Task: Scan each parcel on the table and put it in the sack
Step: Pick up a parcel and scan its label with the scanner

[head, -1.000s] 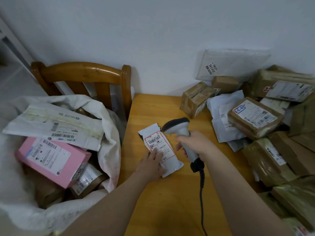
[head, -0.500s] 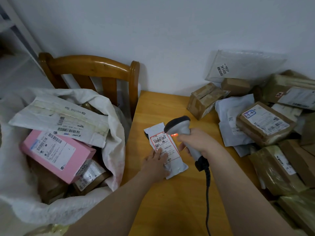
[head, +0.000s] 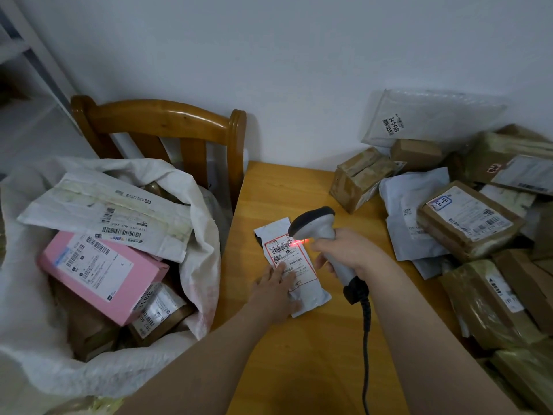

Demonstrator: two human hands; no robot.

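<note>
Left hand (head: pixel 273 290) flat, fingers straight, pins white parcel (head: pixel 311 290) near the table (head: pixel 314 354)'s left edge. Right hand (head: pixel 344 253) is wrapped round scanner (head: pixel 317 229). Beam seems high of barcode: tilt down, steady.

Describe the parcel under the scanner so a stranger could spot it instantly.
Start at the wooden table, on its bare stretch left of the parcel pile. The small white pouch lies flat there alone, the left hand pressing its near end. Only its red-bordered label is lit red by the scanner.

Red scan line (head: pixel 300 241) now across label (head: pixel 291 260)
</note>
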